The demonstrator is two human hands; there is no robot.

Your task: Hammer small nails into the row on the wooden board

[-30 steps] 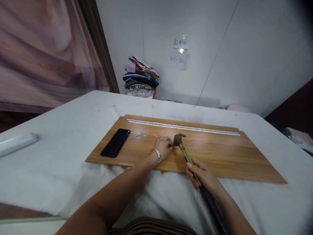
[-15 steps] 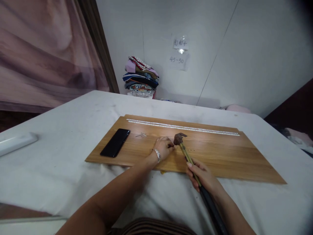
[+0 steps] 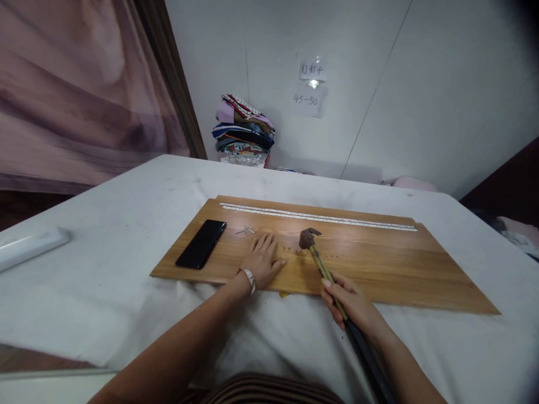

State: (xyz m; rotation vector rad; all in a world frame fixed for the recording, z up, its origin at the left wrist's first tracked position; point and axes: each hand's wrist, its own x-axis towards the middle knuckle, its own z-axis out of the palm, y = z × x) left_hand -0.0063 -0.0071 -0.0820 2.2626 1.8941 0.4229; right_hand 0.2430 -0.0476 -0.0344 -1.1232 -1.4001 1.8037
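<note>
On a desk covered with white cloth lies a wide brown wooden board, and both bare hands are at the side of it which is near the person. The right hand is wrapped around a claw hammer, with a rusty brown metal head and a yellowish handle that becomes black lower down. The long axis of the hammer goes slantwise: the head points away from the body and somewhat to the left, the black end comes back toward the body at the right.

The left hand rests on the board with its palm down and its fingers spread; I see nothing in its hold, although what is under the palm is hidden. A silvery bracelet is around this wrist.

A row of small dark points runs from just beside the left thumb to the right, passing near the hammer head. The left hand is nearer to its left end, the right hand to its right end. Whether the head touches the board, I cannot tell.

Beyond the left fingers lies a small heap of thin silvery nails; to the left lies a flat black phone.
</note>
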